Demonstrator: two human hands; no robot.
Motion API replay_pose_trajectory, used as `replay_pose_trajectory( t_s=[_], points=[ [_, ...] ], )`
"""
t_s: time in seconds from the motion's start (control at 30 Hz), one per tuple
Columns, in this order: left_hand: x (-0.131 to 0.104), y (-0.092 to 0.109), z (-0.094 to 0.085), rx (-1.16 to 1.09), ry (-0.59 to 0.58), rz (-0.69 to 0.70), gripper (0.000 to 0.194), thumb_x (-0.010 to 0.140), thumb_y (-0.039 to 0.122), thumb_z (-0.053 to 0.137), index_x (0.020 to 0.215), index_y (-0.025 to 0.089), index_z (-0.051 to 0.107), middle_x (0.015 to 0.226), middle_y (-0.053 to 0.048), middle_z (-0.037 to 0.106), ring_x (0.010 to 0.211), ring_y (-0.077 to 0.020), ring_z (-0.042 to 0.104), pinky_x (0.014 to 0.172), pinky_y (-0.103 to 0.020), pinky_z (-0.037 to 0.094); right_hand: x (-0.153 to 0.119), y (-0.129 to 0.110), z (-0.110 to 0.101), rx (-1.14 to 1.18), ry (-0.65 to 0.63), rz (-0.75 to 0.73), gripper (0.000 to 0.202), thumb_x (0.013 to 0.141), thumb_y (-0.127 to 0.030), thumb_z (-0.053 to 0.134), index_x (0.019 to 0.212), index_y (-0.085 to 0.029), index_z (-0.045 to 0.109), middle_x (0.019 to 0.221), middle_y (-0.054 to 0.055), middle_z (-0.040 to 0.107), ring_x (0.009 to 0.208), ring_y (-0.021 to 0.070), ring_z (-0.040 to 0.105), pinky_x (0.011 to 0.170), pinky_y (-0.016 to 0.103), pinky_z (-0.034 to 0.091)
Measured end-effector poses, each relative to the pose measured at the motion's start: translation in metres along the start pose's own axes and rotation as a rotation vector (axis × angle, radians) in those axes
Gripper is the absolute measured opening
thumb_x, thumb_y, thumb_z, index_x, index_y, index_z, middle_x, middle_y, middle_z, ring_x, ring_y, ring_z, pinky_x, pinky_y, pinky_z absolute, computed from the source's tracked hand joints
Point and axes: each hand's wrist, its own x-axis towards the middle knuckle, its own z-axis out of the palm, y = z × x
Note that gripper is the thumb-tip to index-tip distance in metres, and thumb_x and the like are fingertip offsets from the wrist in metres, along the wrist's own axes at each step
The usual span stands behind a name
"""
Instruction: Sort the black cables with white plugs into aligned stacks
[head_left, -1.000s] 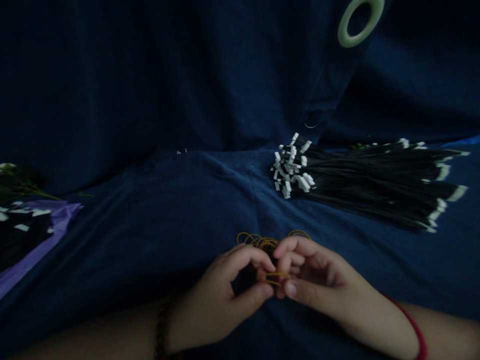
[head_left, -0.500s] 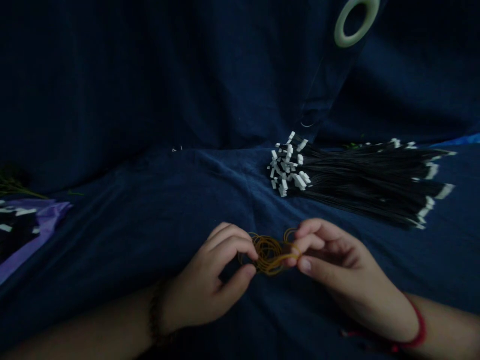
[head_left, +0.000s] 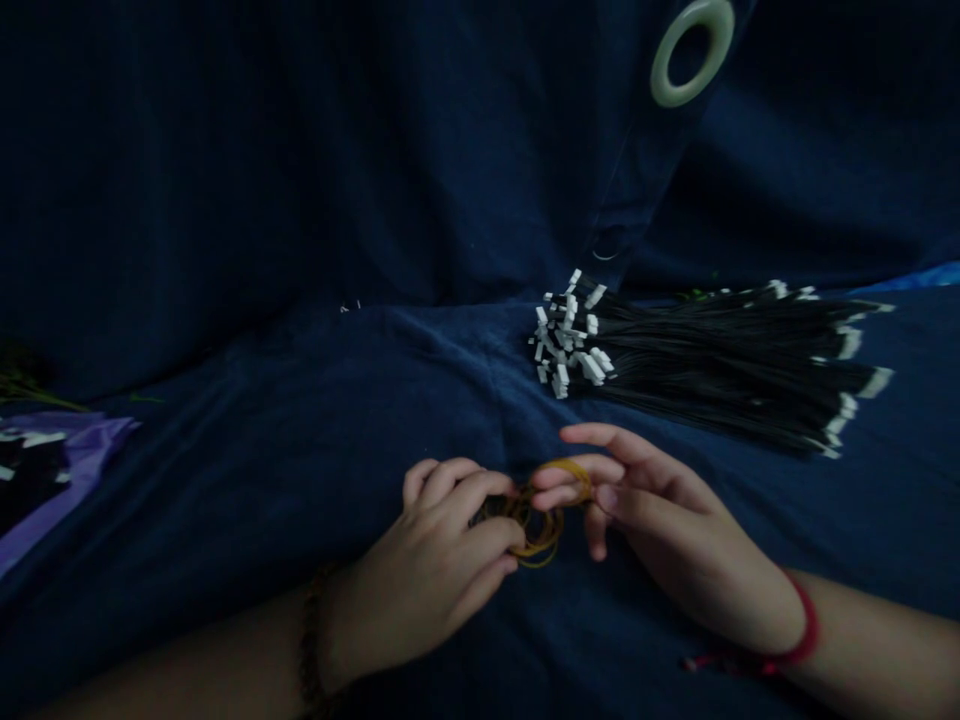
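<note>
A tangle of thin yellow-brown rubber bands (head_left: 541,535) lies between my two hands, above the dark blue cloth. My left hand (head_left: 450,540) has its fingers and thumb closed on the left side of the tangle. My right hand (head_left: 645,500) has some bands looped around two of its fingers, with the thumb pressed against them and the index finger raised apart. Beyond the right hand lies a bundle of black cords (head_left: 712,350) with white tips at both ends.
Dark blue cloth (head_left: 300,430) covers the surface and the upright back. A pale ring (head_left: 691,52) is at the upper right. At the left edge, purple wrapping (head_left: 97,445) holds black, white-tipped items, with green stems (head_left: 45,393) beside it.
My left fingers have closed further over the tangle. My right fingers have moved left into the bands, which now loop around them. The view has shifted slightly.
</note>
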Motion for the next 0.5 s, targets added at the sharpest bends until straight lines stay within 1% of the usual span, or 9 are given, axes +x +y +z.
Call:
replay_pose_trajectory(
  t_s=[0.1,0.17,0.3,0.37,0.43,0.5],
  points=[
    [0.0000,0.0006,-0.0014,-0.060,0.002,0.037,0.014,0.090,0.021,0.049,0.099,0.024,0.059,0.111,-0.001,0.060,0.111,-0.0218,0.043,0.094,-0.042,0.023,-0.0016,0.0022,-0.0002,-0.023,-0.031,0.006,0.031,0.087,-0.020,0.057,0.117,-0.023,0.048,0.107,0.009,0.067,0.093,0.0171,0.065,0.057,0.019,0.048],
    [0.0003,0.0019,-0.0034,-0.092,-0.008,0.072,0.015,0.090,0.019,0.048,0.100,0.023,0.058,0.105,0.000,0.063,0.109,-0.0197,0.044,0.096,-0.040,0.021,-0.0015,0.0033,-0.0004,-0.029,-0.024,0.005,0.032,0.088,-0.021,0.056,0.119,-0.023,0.048,0.107,0.009,0.066,0.093,0.0171,0.064,0.058,0.020,0.048],
    [0.0003,0.0040,-0.0059,-0.098,0.004,0.098,0.019,0.090,0.013,0.046,0.095,0.023,0.061,0.097,0.003,0.066,0.103,-0.0171,0.048,0.095,-0.038,0.021,-0.0005,0.0038,-0.0016,-0.016,-0.014,-0.002,0.032,0.087,-0.022,0.057,0.119,-0.023,0.050,0.106,0.007,0.067,0.091,0.0156,0.064,0.060,0.021,0.049],
    [0.0000,0.0038,-0.0048,-0.070,0.016,0.090,0.021,0.090,0.013,0.047,0.100,0.025,0.060,0.100,0.003,0.065,0.104,-0.0174,0.047,0.094,-0.039,0.020,0.0001,0.0038,-0.0023,-0.010,-0.013,-0.006,0.033,0.086,-0.022,0.058,0.119,-0.023,0.051,0.105,0.007,0.067,0.090,0.0149,0.064,0.060,0.021,0.049],
    [-0.0004,0.0030,-0.0025,-0.024,0.017,0.072,0.025,0.089,0.016,0.050,0.109,0.028,0.058,0.110,0.002,0.062,0.109,-0.0198,0.044,0.093,-0.040,0.019,0.0005,0.0040,-0.0028,-0.010,-0.013,-0.011,0.034,0.085,-0.022,0.060,0.118,-0.023,0.051,0.106,0.007,0.067,0.090,0.0147,0.063,0.060,0.021,0.049],
    [-0.0007,0.0021,-0.0003,0.010,0.013,0.054,0.023,0.088,0.021,0.053,0.109,0.029,0.059,0.118,0.001,0.059,0.114,-0.0220,0.041,0.092,-0.040,0.020,0.0008,0.0047,-0.0033,-0.019,-0.016,-0.015,0.035,0.085,-0.022,0.060,0.118,-0.023,0.051,0.106,0.007,0.066,0.090,0.0146,0.063,0.060,0.021,0.049]
  ],
)
